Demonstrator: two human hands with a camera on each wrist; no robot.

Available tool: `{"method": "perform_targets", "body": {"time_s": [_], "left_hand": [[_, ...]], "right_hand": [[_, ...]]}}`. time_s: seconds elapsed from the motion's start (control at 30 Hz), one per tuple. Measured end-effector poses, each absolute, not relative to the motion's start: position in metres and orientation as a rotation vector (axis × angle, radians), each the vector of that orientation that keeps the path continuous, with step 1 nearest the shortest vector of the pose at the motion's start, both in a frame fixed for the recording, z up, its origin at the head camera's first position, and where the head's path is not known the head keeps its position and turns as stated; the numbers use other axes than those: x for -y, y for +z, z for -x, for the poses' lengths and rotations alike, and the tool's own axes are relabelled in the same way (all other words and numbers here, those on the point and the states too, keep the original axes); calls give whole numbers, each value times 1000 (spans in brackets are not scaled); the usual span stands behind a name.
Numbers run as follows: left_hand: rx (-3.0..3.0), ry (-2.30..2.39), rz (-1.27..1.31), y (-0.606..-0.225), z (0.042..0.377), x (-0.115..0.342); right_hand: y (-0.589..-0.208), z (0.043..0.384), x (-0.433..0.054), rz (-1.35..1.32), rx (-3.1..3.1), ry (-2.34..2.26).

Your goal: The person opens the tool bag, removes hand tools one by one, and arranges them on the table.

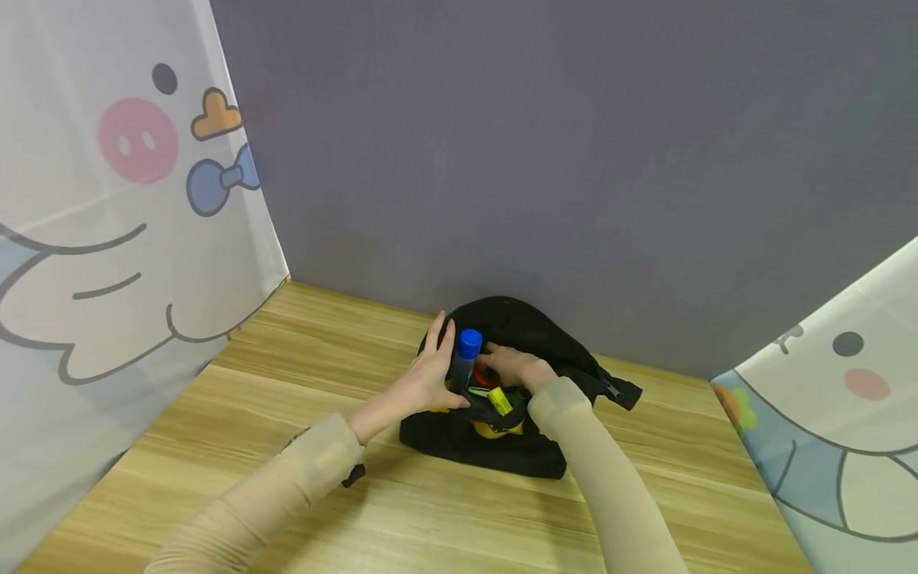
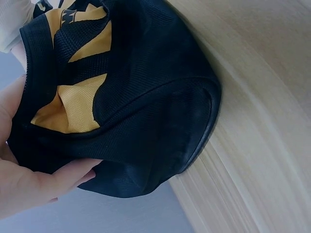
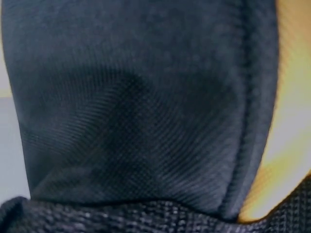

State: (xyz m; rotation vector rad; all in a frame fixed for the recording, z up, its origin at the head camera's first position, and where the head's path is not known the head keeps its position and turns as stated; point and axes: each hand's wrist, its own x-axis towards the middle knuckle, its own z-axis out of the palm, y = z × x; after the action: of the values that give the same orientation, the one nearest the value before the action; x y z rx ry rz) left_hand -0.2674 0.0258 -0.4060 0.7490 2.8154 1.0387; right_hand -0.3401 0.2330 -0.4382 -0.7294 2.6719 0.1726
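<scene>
A black tool bag with yellow panels stands on the table with its mouth open. My left hand grips the bag's left rim, and the left wrist view shows its fingers against the black fabric. Beside that hand a blue-capped dark cylinder stands upright in the bag. My right hand reaches into the mouth near a red round item; its fingertips are hidden. A bright yellow piece shows at the front of the opening. Close-up bag fabric fills the right wrist view.
The bag's zipper end sticks out to the right. A small black piece lies on the wooden table by the left sleeve. Behind the bag rises a grey panel, with printed white sheets at the sides.
</scene>
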Motion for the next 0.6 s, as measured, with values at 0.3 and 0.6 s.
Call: {"method": "perform_targets", "body": {"time_s": [0.3,0.6], "left_hand": [[-2815,1045,-757,-405,267,-26],[-2821,1023,-719,-404,267,-25]], "right_hand": [[-427,338,-236,798,-2694,164],[-413,336,-235,833,-2707,102]]}}
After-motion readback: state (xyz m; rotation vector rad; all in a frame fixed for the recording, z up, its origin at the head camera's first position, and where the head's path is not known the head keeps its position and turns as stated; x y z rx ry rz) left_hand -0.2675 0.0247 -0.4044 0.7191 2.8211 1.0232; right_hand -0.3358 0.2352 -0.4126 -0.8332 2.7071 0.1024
